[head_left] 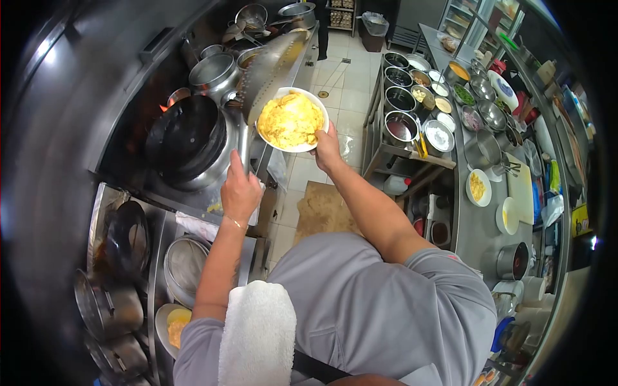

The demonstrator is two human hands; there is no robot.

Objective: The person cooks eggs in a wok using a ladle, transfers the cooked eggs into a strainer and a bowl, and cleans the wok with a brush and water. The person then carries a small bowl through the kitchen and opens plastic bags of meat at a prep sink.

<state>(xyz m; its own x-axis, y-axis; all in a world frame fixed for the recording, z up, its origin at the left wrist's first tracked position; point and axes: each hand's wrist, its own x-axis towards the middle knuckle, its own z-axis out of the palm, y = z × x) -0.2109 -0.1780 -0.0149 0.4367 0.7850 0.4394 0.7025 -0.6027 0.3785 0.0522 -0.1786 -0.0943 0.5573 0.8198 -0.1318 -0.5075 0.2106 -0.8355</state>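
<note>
My left hand point(241, 194) is closed around the handle of a large perforated skimmer point(269, 72), with the index finger stretched along the handle. The skimmer's dished head is raised and tilted beside and just above a white bowl point(326, 116). Cooked scrambled egg point(291, 120), yellow and lumpy, fills that bowl. At the bowl's near right rim, my right hand point(329, 149) grips it, thumb on the edge and the other fingers mostly hidden below. A dark wok point(183, 132) sits on the stove to the left, its inside black.
Steel pots point(214, 69) stand farther along the stove, and an orange flame point(163, 108) shows by the wok. The right counter carries sauce pots point(400, 126), a bowl with egg point(477, 187) and a cutting board point(520, 186). Tiled floor point(302, 168) lies between.
</note>
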